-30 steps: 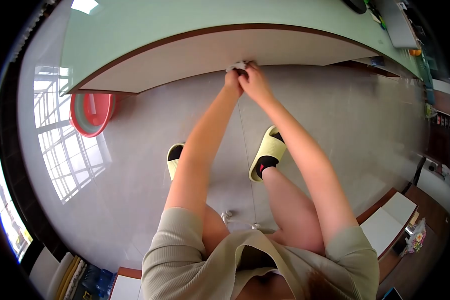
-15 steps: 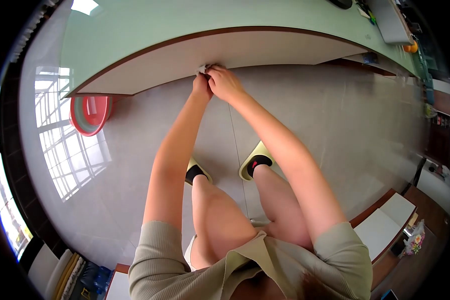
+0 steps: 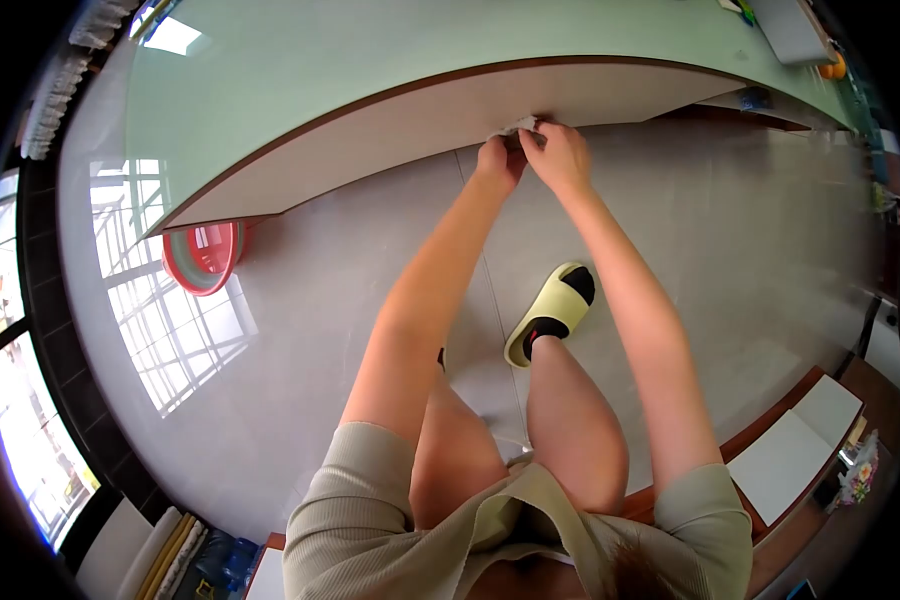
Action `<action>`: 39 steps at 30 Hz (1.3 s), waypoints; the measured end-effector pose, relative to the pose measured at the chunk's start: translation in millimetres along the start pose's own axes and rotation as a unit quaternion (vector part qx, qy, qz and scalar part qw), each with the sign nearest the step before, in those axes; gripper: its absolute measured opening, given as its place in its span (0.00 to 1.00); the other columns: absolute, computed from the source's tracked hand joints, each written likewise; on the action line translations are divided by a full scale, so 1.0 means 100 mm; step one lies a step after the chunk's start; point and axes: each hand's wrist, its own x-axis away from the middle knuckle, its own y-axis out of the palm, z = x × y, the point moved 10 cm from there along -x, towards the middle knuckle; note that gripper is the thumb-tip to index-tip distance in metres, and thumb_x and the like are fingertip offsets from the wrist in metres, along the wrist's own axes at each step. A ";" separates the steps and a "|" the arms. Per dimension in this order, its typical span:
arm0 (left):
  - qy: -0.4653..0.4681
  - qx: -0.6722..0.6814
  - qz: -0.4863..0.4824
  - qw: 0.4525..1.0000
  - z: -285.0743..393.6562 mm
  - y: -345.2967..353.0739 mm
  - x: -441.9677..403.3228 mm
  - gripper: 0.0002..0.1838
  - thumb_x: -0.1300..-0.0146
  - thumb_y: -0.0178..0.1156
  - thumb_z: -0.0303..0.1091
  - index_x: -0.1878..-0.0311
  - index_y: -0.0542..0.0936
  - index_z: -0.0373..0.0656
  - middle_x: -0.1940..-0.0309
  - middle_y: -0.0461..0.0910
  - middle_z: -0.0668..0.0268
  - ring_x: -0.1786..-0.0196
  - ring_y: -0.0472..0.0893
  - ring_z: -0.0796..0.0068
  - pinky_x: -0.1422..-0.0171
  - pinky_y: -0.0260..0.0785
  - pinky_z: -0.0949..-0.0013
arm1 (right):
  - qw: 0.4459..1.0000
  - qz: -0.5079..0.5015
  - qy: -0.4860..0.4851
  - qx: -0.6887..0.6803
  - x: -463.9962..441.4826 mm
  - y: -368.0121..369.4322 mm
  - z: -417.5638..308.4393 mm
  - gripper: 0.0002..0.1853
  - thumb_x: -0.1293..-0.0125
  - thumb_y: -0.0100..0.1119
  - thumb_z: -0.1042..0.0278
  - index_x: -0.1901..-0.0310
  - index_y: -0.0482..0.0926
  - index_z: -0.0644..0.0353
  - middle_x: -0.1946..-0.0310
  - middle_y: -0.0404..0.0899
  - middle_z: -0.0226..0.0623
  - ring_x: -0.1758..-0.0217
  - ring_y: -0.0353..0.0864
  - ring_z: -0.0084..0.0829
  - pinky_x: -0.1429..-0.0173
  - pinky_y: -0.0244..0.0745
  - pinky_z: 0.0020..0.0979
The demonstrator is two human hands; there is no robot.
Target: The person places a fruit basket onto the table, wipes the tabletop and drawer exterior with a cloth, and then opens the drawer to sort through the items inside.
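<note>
- The left hand [image 3: 500,163] is curled, its fingers bent round a pale cloth [image 3: 515,127]; their tips are hidden.
- The right hand [image 3: 560,155] is just beside it, thumb and bent fingers gripping the other end of the same cloth.
- The cloth is whitish, soft and crumpled into a small uneven strip, at the far side of both hands, in front of the desk's lower panel; whether it touches the panel cannot be told.
- That panel [image 3: 390,150] is flat, smooth and off-white, edged in dark brown.
- Above it spreads the desk top [image 3: 420,50], pale green and glossy, with a bright patch of light at its left end.
- Bare forearms lead back to a ribbed beige shirt [image 3: 365,475] with short sleeves.
- A pale yellow slipper [image 3: 553,312], rounded and open-toed, is worn over a black sock.
- The floor [image 3: 320,290] is grey, shiny tile with a thin seam, mirroring a barred window [image 3: 35,420] at left.
- A round pink basin [image 3: 202,258] sits on it by the desk's left end.
- At lower right, colourful flowers [image 3: 858,470] lie near white boards [image 3: 795,450] framed in brown.
</note>
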 end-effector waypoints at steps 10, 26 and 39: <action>0.052 -0.008 -0.115 0.992 1.09 -0.12 1.01 0.18 0.30 0.34 0.39 0.49 0.69 0.40 0.50 0.73 0.61 0.46 0.72 0.65 0.40 0.64 0.61 | 0.980 -0.069 -0.151 -0.106 0.21 0.36 -1.67 0.12 0.45 0.57 0.54 0.71 0.83 0.51 0.76 0.80 0.38 0.72 0.78 0.41 0.69 0.73 0.38; 0.051 -0.056 0.005 0.997 0.18 0.12 0.10 0.16 0.34 0.38 0.33 0.49 0.70 0.38 0.52 0.73 0.59 0.49 0.72 0.64 0.42 0.66 0.62 | 0.996 0.035 -0.048 -0.072 -0.08 -0.24 -0.09 0.11 0.46 0.56 0.60 0.72 0.80 0.60 0.75 0.79 0.45 0.71 0.78 0.48 0.66 0.74 0.44; -0.012 -0.027 -0.045 0.999 0.28 -0.34 -0.03 0.21 0.31 0.33 0.45 0.44 0.67 0.47 0.44 0.69 0.64 0.41 0.69 0.66 0.37 0.62 0.60 | 0.988 -0.025 -0.081 -0.131 0.00 0.40 -0.33 0.08 0.49 0.58 0.62 0.74 0.82 0.54 0.77 0.79 0.39 0.72 0.79 0.42 0.67 0.73 0.40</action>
